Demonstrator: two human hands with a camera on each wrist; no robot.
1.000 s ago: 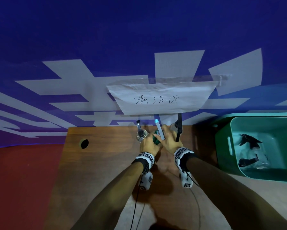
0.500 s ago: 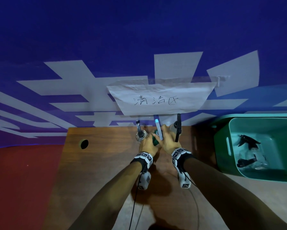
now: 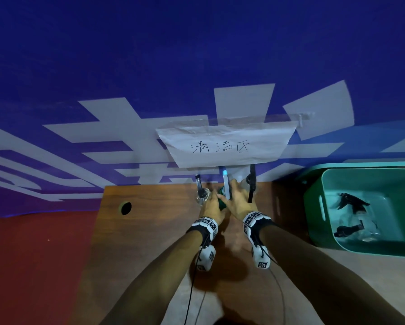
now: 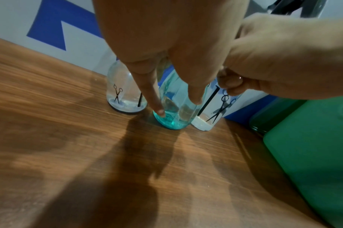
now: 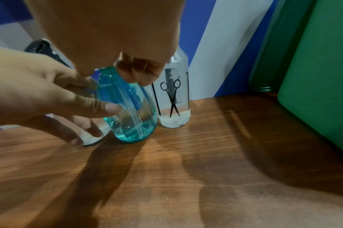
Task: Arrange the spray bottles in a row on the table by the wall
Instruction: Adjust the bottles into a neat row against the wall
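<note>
Left clear bottle [image 4: 125,94] against wall. Our left hand [image 3: 212,208] lays straight fingers on the teal bottle [image 5: 127,111], which stands mid-row; right hand [image 3: 238,202] pinches its neck. Right clear bottle [image 5: 174,95] touches it. Risk, we judge: a nudge topples a neighbour. Open table [image 3: 150,242] lies leftward; the green bin [image 3: 361,207], two bottles inside, blocks rightward.

Teal bottle [image 5: 127,117], green bin [image 3: 365,207]
</note>
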